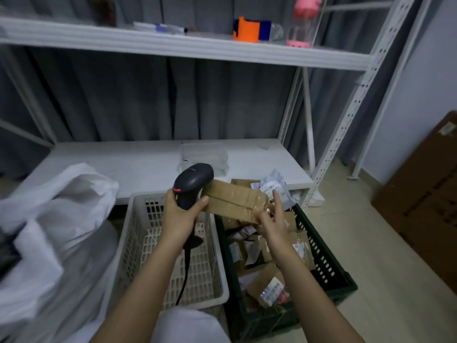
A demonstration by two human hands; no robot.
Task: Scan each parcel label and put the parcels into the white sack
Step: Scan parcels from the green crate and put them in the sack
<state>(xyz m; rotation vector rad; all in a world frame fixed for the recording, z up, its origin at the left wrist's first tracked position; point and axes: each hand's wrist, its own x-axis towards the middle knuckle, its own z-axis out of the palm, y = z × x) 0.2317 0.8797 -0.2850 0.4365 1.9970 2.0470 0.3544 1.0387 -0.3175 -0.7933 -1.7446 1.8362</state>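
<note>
I'm mid-scan: left hand (178, 214) grips the scanner (191, 185), right hand (268, 219) pinches the parcel (235, 200); next, find its label, then sack (61, 219) at left.

Floor (371, 256) carries white basket (138, 233), dark crate (329, 266), sack (57, 219).

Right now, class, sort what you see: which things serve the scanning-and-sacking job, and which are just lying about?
Job: scanner in left hand; parcel in right hand; white sack; dark crate of parcels.

Lying about: orange tape holder, pink bottle, white basket, big carton.
</note>
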